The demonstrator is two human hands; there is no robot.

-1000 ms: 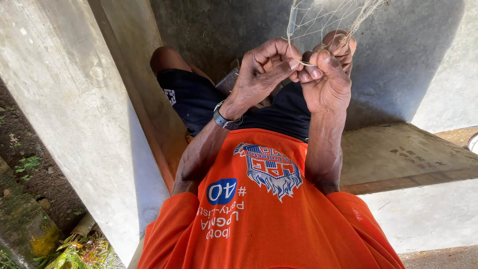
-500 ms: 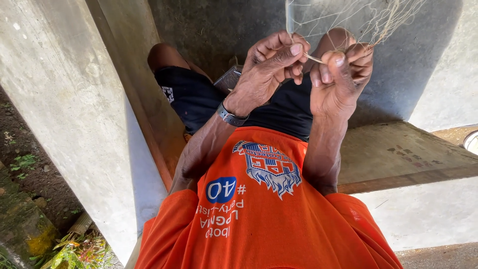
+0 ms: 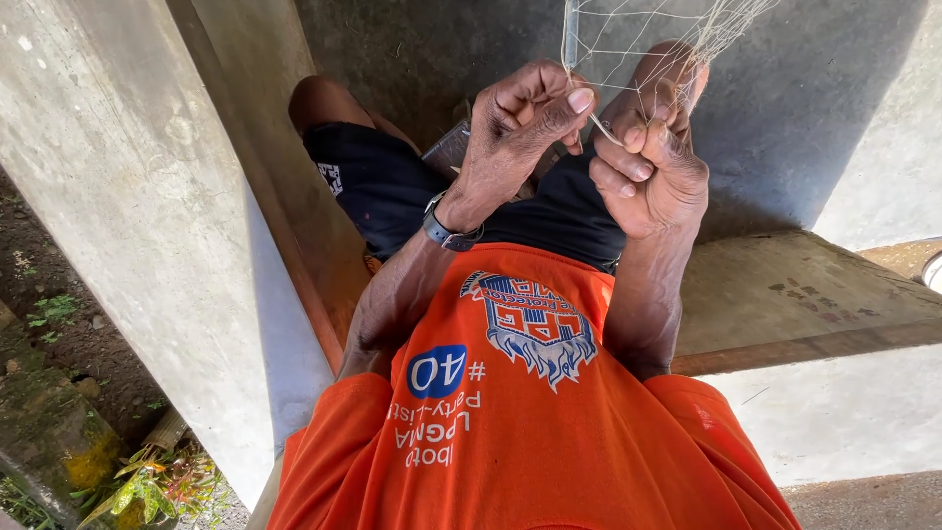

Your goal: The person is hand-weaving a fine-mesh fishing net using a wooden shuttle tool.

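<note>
Head view: left hand [image 3: 520, 128] pinches net [image 3: 648, 39] twine at 12 o'clock, grip closed on it; right hand [image 3: 653, 172], touching at 3 o'clock, fist curled on same net, over black shorts [image 3: 392, 191].

The person wears a bright orange t-shirt [image 3: 530, 432] with short sleeves. On its chest there is a blue and white printed emblem with a jagged lower edge, a small blue rounded patch with white digits, and some lines of pale lettering. On the left wrist sits a dark wristwatch [image 3: 449, 231] with a dark strap. The shorts [image 3: 392, 186] are black, with a small white mark near one hem.
</note>
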